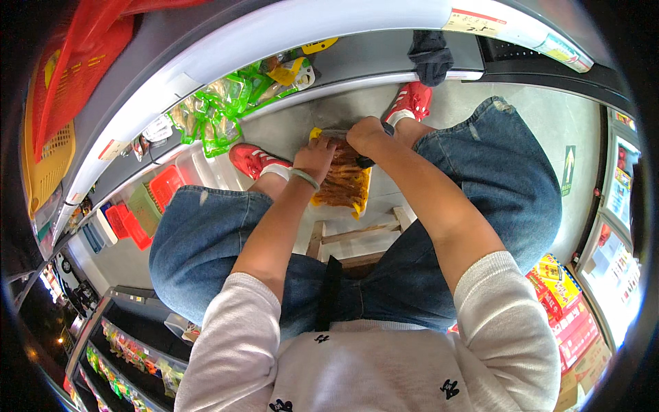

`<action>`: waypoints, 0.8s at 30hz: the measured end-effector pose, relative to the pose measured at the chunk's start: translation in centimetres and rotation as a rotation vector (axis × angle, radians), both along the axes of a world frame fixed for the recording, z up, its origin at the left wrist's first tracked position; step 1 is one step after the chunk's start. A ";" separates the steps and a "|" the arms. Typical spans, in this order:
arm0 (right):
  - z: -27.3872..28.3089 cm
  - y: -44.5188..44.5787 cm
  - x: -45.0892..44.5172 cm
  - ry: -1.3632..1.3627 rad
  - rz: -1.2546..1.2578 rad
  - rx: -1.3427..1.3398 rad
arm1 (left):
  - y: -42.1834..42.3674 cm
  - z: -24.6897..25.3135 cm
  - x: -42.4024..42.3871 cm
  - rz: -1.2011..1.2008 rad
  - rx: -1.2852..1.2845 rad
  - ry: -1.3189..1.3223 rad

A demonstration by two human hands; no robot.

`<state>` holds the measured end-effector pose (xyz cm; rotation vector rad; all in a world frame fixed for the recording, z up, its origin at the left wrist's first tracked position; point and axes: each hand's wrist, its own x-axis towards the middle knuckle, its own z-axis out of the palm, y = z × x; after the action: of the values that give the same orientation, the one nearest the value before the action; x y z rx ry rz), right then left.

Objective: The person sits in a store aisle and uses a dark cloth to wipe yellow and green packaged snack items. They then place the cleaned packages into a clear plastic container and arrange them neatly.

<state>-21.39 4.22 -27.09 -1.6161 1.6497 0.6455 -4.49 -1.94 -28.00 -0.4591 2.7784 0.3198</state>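
Observation:
A plastic package (342, 177) of brown, strip-like food with yellow edges is between my feet, low over the grey floor. My left hand (315, 157) grips its upper left part, fingers bent over the top. At its upper right edge, my right hand (366, 135) is curled on the package; its fingertips are hidden. A black band (365, 162) circles my right wrist, and a pale bangle (305, 179) is on my left. Beneath me, nearer my body than the package, is a wooden stool or frame (360, 236), partly hidden by my legs.
Green food packets (221, 98) lie on the low shelf (360, 59) ahead, beside a dark cloth (431, 56). Red plastic baskets (167, 185) stand on the left floor. A snack rack (139, 355) is behind left; stacked cartons (564, 309) are at right. Upper left is a red basket (77, 77).

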 end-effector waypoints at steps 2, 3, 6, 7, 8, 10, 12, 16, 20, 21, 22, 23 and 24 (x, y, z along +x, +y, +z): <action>0.6 0.0 -0.1 -0.008 -0.031 0.008 | -0.1 -0.7 0.3 0.001 0.007 0.025; 0.7 -0.1 0.0 0.000 -0.052 -0.002 | -0.2 -0.4 -0.1 0.009 0.021 0.020; 1.0 0.0 0.1 -0.002 -0.042 -0.022 | -0.6 0.6 -0.6 -0.005 0.095 -0.065; 1.2 0.0 0.1 -0.008 -0.026 -0.025 | -0.6 0.8 -0.7 -0.016 0.126 -0.105; 1.3 -0.1 0.1 -0.004 -0.017 -0.040 | -0.3 0.3 -0.3 0.021 0.113 -0.032; 0.8 0.3 0.2 0.005 -0.001 -0.064 | 0.8 -0.6 0.4 0.092 0.091 0.118; 0.4 0.6 0.3 0.011 -0.001 -0.068 | 2.0 -0.6 0.1 0.117 0.089 -0.077; 0.4 1.1 0.8 0.035 0.040 -0.079 | 0.4 -0.4 -1.7 0.146 0.252 -0.421; -0.1 1.5 0.1 -0.029 -0.015 -0.144 | 0.6 -0.2 -3.5 0.032 0.139 -0.527; 0.6 1.2 -0.7 -0.068 -0.017 -0.136 | 0.9 -0.3 -3.3 0.053 0.128 -0.465; 1.2 1.2 -1.2 -0.109 -0.023 -0.121 | 1.5 -0.8 -2.8 0.067 0.122 -0.406; 1.6 0.7 -1.5 -0.144 -0.063 -0.180 | 2.0 -1.3 -2.2 0.082 0.116 -0.347; 2.0 0.0 -2.1 -0.174 -0.100 -0.242 | 2.0 -2.6 -1.2 -0.033 0.029 -0.244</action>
<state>-23.53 4.23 -25.05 -1.6926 1.7157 0.2539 -5.66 0.10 -30.56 -0.4154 2.5378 0.2755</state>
